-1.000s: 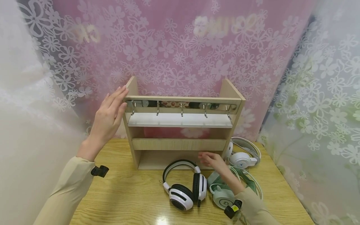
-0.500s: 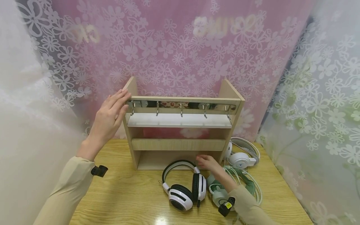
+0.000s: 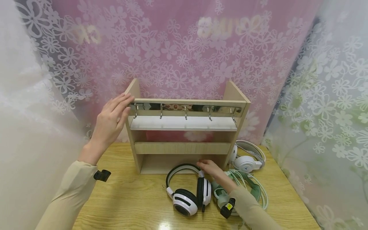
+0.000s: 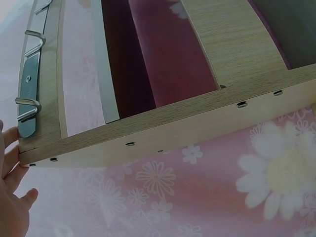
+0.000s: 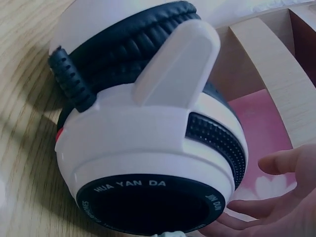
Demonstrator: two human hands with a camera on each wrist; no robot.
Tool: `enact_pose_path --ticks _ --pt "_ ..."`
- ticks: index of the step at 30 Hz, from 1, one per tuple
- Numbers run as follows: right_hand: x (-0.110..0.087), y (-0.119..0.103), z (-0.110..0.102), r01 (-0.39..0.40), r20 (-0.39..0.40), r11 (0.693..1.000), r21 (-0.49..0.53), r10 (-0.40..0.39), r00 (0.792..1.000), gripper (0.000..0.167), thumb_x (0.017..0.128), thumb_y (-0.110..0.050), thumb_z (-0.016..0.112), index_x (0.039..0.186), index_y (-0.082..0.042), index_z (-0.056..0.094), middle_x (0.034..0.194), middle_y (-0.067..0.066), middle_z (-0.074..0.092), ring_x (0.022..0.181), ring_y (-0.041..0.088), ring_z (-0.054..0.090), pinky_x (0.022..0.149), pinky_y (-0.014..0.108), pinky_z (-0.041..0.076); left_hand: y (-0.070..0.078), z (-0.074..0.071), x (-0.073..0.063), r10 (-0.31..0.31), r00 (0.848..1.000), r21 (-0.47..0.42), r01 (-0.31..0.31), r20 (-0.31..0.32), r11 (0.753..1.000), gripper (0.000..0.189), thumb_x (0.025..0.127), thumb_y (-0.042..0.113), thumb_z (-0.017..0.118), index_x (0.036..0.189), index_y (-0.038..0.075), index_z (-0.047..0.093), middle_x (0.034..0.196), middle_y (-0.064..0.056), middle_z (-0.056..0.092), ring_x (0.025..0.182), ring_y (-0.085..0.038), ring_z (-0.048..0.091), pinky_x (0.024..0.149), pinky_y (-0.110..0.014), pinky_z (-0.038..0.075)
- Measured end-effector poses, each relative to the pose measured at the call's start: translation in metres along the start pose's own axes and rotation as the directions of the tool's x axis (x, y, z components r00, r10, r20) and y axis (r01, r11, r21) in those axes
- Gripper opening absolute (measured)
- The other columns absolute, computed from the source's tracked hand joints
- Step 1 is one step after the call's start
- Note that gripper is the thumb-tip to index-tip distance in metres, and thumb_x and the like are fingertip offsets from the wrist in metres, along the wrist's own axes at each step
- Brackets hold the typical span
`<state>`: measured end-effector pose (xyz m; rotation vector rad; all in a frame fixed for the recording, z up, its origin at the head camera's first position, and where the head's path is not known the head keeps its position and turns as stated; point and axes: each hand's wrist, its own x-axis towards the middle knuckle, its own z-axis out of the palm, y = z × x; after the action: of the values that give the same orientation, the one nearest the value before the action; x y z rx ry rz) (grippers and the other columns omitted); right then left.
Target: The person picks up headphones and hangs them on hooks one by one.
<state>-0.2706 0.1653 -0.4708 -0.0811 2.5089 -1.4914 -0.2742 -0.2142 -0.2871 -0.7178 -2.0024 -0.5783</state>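
Pale wood makes up the small rack [image 3: 184,147] that stands on the counter [image 3: 129,201] against a pink flowered curtain [image 3: 178,48]. A metal strip of hooks [image 3: 185,110] runs under the rack's top rail. The left hand [image 3: 110,121] lies flat against the rack's upper left corner, its fingers straight and together, the fingertips [image 3: 126,99] touching the end of the top rail (the left wrist view shows the same corner with the fingers just beside the hook strip).

A black-and-white headset [image 3: 188,188] lies on the counter just in front of the rack's bottom opening, its band arching toward the rack and its ear cups toward the person. The right hand [image 3: 211,168] is at the right end of that band, fingers loosely spread and relaxed, touching or just beside it; I cannot tell which. It grips nothing.

A pale green headset [image 3: 227,196] with its cable lies under the right forearm, and a white headset [image 3: 247,159] sits beside the rack's right foot
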Motion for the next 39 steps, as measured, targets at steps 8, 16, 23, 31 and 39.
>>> enact_pose_path --ticks 8,16,23,31,39 --pt "0.007 0.004 0.002 -0.01 0.058 1.0 0.008 0.009 0.998 0.044 0.102 -0.015 0.052 0.13 0.02 0.055 0.142 0.036 0.049 0.134 0.05 0.045 0.109 0.057 0.039 0.002 0.0 0.001 -0.024 1.0 -0.012 0.024 -0.005 1.0 0.036 0.102 0.011 0.059 0.138 0.009 0.063 0.144 -0.009 0.059 0.139 -0.029 0.048 0.121 -0.045 0.026" --pt "0.011 0.008 0.005 -0.063 0.112 0.996 0.057 0.057 0.992 0.053 0.103 -0.016 0.052 0.143 0.017 0.043 0.15 0.034 0.041 0.138 0.048 0.04 0.103 0.054 0.045 0.002 0.002 0.0 -0.045 0.999 -0.006 0.045 -0.014 0.999 0.035 0.103 0.014 0.058 0.138 0.008 0.063 0.144 -0.009 0.059 0.139 -0.029 0.049 0.12 -0.045 0.027" --pt "0.013 0.009 0.007 -0.101 0.106 0.99 0.099 0.09 0.99 0.055 0.103 -0.018 0.053 0.146 0.014 0.041 0.148 0.034 0.044 0.12 0.037 0.053 0.093 0.047 0.05 0.004 0.003 0.0 -0.041 0.999 -0.011 0.04 -0.032 0.999 0.034 0.103 0.015 0.058 0.135 0.006 0.065 0.142 -0.011 0.06 0.138 -0.03 0.049 0.119 -0.045 0.029" --pt "0.008 0.001 -0.006 -0.027 0.189 0.996 0.087 0.011 0.982 0.061 0.103 -0.034 0.058 0.141 0.013 0.049 0.135 0.031 0.057 0.122 0.048 0.056 0.093 0.05 0.053 0.005 0.003 0.0 -0.054 0.998 -0.003 0.054 -0.035 0.999 0.033 0.104 0.015 0.057 0.135 0.007 0.065 0.14 -0.011 0.061 0.138 -0.03 0.05 0.12 -0.048 0.028" --pt "0.004 -0.003 -0.021 0.155 0.348 0.988 0.013 -0.15 0.925 0.052 0.104 -0.034 0.058 0.139 0.006 0.057 0.118 0.018 0.07 0.117 0.044 0.058 0.083 0.038 0.053 0.005 0.004 0.001 -0.065 0.997 -0.006 0.065 -0.03 0.998 0.033 0.104 0.016 0.057 0.135 0.007 0.065 0.141 -0.01 0.061 0.138 -0.029 0.049 0.12 -0.05 0.027"
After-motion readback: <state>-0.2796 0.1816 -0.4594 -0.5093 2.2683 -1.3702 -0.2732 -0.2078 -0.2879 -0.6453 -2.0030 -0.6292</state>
